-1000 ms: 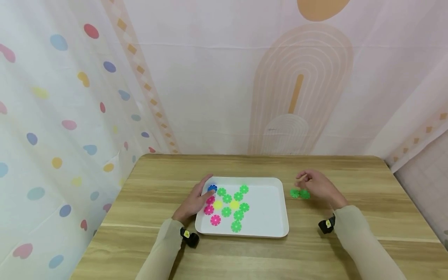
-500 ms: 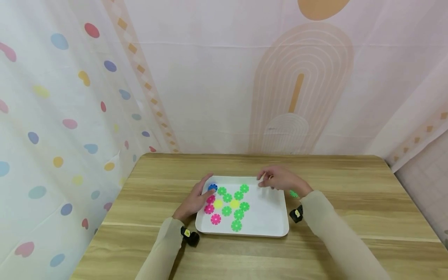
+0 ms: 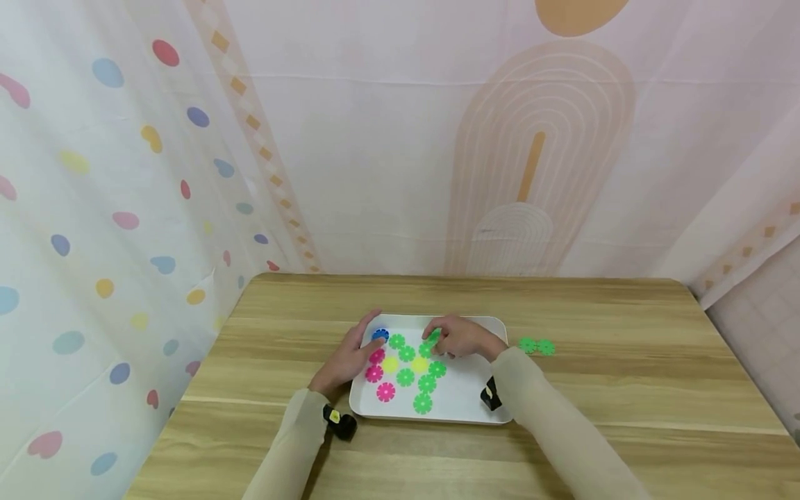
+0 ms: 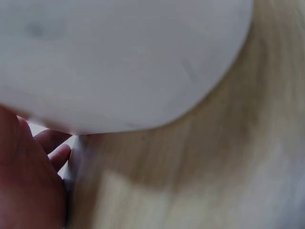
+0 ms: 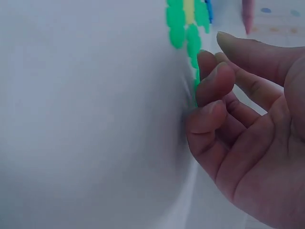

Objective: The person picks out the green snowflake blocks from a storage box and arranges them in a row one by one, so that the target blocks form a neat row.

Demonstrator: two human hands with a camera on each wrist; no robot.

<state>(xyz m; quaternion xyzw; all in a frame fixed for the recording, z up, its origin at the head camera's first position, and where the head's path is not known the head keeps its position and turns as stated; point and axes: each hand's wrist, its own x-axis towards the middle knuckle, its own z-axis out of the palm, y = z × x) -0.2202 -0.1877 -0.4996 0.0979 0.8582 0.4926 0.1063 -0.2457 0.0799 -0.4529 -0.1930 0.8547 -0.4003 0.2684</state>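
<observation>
Discs [image 3: 422, 403], green, likely light, stiff and edge-pinchable, lie in the white tray [image 3: 456, 392]; the person's left hand [image 3: 346, 355] grips its rim, the right hand [image 3: 461, 337] hovers among them, thumb and fingertips apart

Head view: cannot see lower part of blue notched disc [image 3: 380, 333], covered by thumb of left hand [image 3: 346, 355]. Cannot see all of upper green notched discs [image 3: 426, 351] behind fingers of right hand [image 3: 461, 337]; unable to confirm contact. Cannot trace full right rim of white tray [image 3: 455, 404] behind right sleeve [image 3: 548, 417]. Left wrist view: cropped white tray at top, blurred wooden tabletop [image 4: 157, 162]. Right wrist view: cropped green notched discs at top, too soft to count.
</observation>
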